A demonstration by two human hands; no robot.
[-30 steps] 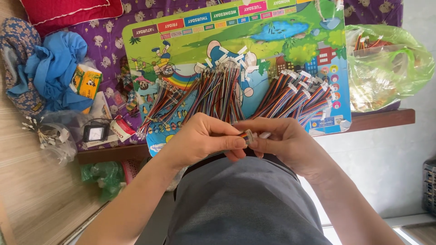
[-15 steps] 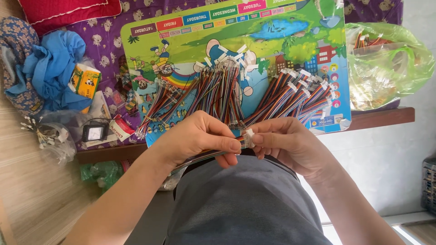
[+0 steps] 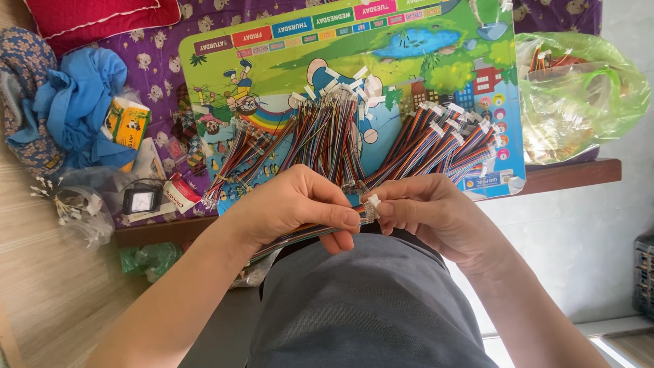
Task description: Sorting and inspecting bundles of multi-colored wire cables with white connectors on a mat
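Observation:
My left hand (image 3: 296, 208) and my right hand (image 3: 426, 215) meet over my lap and pinch a multicoloured ribbon cable with a small white connector (image 3: 370, 208) between their fingertips. The cable trails down to the left under my left hand. Just beyond my hands, several bundles of the same coloured cables (image 3: 327, 140) with white plugs lie fanned out on a bright cartoon picture board (image 3: 436, 41). A second group of cable bundles (image 3: 439, 146) rests on the board's right side.
The board lies on a purple patterned bedcover (image 3: 157, 75) edged by a wooden rail (image 3: 572, 174). A green plastic bag (image 3: 579, 92) with more cables sits at right. Blue cloth (image 3: 71, 102), a yellow carton (image 3: 126, 123) and a small black device (image 3: 141, 200) lie at left.
My hands have stayed together on the connector, shifting slightly; the fingers have adjusted their pinch on the cable end.

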